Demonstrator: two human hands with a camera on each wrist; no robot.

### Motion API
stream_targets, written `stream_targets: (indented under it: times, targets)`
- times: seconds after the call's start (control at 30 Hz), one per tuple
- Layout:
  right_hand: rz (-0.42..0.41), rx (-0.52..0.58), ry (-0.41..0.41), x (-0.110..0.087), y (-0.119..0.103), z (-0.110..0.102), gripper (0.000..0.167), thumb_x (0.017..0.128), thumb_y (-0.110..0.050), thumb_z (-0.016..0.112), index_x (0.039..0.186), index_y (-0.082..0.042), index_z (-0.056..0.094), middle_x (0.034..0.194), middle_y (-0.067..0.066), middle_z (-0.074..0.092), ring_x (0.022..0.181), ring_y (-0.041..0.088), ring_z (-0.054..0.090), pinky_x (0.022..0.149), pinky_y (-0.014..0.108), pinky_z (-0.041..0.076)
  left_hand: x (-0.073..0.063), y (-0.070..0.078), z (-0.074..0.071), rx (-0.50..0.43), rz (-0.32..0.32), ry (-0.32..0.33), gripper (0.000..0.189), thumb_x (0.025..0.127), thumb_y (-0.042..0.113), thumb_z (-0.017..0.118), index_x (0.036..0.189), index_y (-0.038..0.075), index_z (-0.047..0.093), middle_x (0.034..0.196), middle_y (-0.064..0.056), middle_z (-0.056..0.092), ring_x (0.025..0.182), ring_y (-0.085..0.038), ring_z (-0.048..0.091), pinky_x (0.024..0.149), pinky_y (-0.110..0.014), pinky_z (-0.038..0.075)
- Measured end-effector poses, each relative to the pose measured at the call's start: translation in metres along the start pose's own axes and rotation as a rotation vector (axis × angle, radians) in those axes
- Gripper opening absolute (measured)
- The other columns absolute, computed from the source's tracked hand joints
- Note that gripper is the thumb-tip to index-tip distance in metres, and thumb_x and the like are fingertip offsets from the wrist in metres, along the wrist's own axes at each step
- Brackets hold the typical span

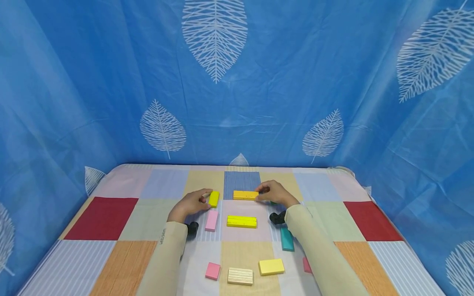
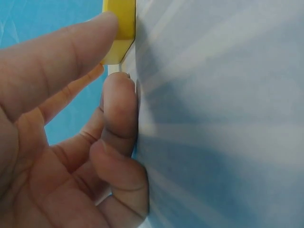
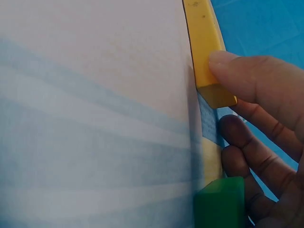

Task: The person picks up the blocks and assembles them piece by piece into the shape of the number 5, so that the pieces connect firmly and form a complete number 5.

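At the far side of the patchwork-covered table, my left hand (image 1: 190,204) pinches a small yellow block (image 1: 214,199) at its two ends. The left wrist view shows the thumb on that yellow block (image 2: 124,21), the lower fingers curled beside the cloth. To the right, my right hand (image 1: 275,193) pinches the right end of a longer orange-yellow block (image 1: 244,195) between thumb and forefinger. A green block (image 3: 219,204) stands close under the right hand's lower fingers; in the head view it is mostly hidden. A pink block (image 1: 211,220) lies just nearer than the left hand's block.
A long yellow block (image 1: 241,221) lies mid-table, with a teal block (image 1: 287,239) by the right forearm. Nearer are a pink square block (image 1: 212,271), a striped block (image 1: 240,276), a pale yellow block (image 1: 271,267) and a pink block (image 1: 307,265) partly behind the sleeve. Blue curtains (image 1: 237,102) surround the table.
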State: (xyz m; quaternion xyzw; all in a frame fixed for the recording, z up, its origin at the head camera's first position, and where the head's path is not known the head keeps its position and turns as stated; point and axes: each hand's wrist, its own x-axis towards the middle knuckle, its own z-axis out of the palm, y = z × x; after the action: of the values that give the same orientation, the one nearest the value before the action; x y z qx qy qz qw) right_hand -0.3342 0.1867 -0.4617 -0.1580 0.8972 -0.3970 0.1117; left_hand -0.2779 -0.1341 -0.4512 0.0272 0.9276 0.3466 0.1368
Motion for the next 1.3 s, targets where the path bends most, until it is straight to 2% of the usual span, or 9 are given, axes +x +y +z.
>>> stream_targets:
  times: [0.6,0.83,1.07,1.3]
  targets:
    - [0.006,0.048,-0.008,0.000,0.002,-0.002,0.027,0.094,-0.006,0.084,0.119,0.003,0.079,0.112,0.014,0.076,0.102,0.025,0.068,0.101,0.048,0.055,0.001,0.002,0.000,-0.017,0.015,-0.002,0.063,0.101,0.006,0.074,0.160,0.008,0.052,0.098,-0.009,0.057,0.099,-0.027,0.056,0.088,-0.041,0.045]
    - [-0.016,0.123,-0.053,0.001,0.012,-0.004,0.031,0.096,-0.004,0.080,0.124,0.007,0.074,0.119,0.018,0.073,0.110,0.031,0.067,0.105,0.051,0.053,0.000,0.000,-0.003,-0.001,0.025,-0.016,0.062,0.102,0.007,0.073,0.161,0.008,0.051,0.104,-0.010,0.060,0.102,-0.029,0.056,0.091,-0.043,0.047]
    - [-0.010,0.173,-0.059,0.002,0.017,-0.005,0.031,0.095,-0.003,0.081,0.123,0.007,0.074,0.120,0.017,0.073,0.110,0.030,0.067,0.105,0.050,0.053,-0.005,0.002,-0.005,0.005,0.029,-0.018,0.062,0.102,0.004,0.072,0.160,0.006,0.051,0.116,-0.014,0.065,0.108,-0.032,0.057,0.104,-0.050,0.050]
    - [-0.011,0.171,-0.050,-0.001,0.024,-0.006,0.028,0.095,-0.003,0.081,0.121,0.006,0.075,0.117,0.016,0.075,0.106,0.026,0.067,0.101,0.046,0.054,-0.005,0.002,0.000,0.007,0.015,-0.031,0.062,0.103,0.002,0.070,0.161,0.007,0.050,0.117,-0.013,0.065,0.110,-0.032,0.057,0.105,-0.050,0.050]
